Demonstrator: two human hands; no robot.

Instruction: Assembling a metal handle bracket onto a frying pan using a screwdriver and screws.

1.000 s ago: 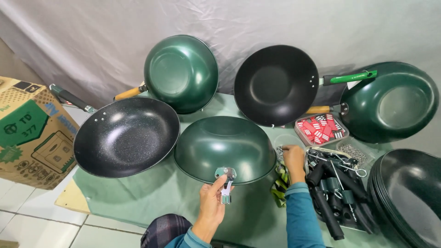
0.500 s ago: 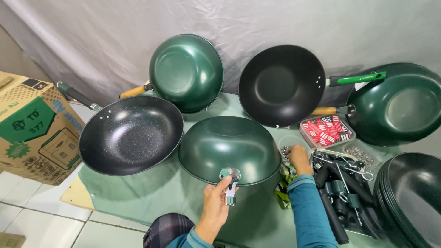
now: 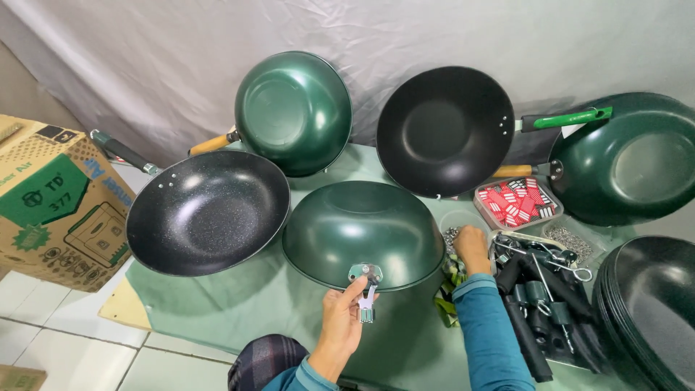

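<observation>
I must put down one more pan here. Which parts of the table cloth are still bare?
Bare green table cloth lies in front of the black speckled wok, left of the left hand. A smaller gap lies behind the upside-down green wok. The right side is crowded: red-piece tray, black handles, stacked pans.

Teal long sleeves [image 3: 486, 329], dark plaid trousers [image 3: 264, 360], 2 bare hands.
</observation>
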